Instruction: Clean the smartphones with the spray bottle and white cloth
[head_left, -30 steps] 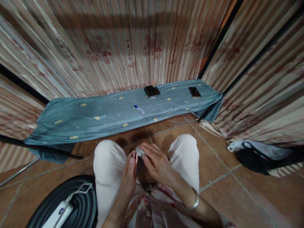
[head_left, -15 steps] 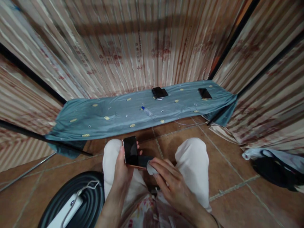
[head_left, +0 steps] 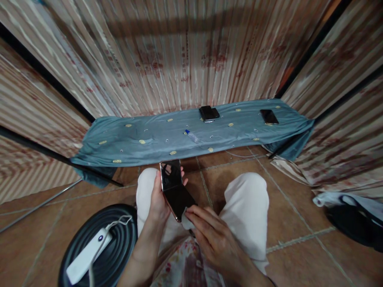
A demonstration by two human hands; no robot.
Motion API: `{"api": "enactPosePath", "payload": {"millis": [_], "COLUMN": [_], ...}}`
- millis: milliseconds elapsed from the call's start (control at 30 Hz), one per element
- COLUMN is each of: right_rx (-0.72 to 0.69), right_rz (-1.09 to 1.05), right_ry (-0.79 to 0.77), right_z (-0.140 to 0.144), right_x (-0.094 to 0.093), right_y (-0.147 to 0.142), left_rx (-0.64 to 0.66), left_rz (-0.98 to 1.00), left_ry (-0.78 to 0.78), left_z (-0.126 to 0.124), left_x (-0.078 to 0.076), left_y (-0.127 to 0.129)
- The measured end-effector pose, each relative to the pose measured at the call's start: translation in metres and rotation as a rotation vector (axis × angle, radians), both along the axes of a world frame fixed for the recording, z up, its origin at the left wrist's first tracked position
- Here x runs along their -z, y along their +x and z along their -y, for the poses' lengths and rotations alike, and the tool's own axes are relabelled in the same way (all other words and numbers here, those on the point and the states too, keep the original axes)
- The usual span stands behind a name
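Note:
A folding phone is held between my knees, its two dark halves partly unfolded at an angle. My left hand is closed around the upper half, thumb along its left edge and fingertips showing past the right edge. In my right hand a pale grey cloth is pinched between thumb and fingers. The cloth touches the lower corner of the phone's lower half. Part of the cloth is hidden under my fingers.
A low bench with a blue-green patterned cover stands ahead. On it lie stacked dark devices, a blue-capped clear bottle and another phone. A white power strip rests on a black round stool at left.
The phone's lower half has swung down and opened wider, now facing up more. My right hand with the cloth has moved slightly down along it. The view has shifted a little left.

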State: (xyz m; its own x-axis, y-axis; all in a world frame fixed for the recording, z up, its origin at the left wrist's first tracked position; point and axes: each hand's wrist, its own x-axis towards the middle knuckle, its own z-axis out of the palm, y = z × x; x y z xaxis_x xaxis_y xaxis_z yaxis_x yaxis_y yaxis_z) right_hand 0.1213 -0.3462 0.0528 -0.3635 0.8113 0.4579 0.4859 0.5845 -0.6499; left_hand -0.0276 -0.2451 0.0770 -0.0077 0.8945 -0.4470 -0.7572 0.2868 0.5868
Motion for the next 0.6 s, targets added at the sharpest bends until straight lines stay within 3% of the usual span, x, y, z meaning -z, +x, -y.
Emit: {"api": "enactPosePath", "payload": {"millis": [333,433,600], "right_rx": [-0.050,0.000,0.271], "right_rz": [-0.007,-0.040,-0.143], "right_ry": [-0.186,-0.105,0.153], "right_z": [-0.026,-0.038,-0.064], "right_x": [-0.007,0.002,0.007], "right_y": [0.009,0.010,0.010], "left_rx": [0.073,0.119,0.230], "left_rz": [-0.014,0.008,0.078], "left_ry": [0.018,-0.041,-0.133], "left_z": [0.010,0.015,0.026], "left_x": [0.004,0.005,0.017], "left_y": [0.006,0.009,0.015]}}
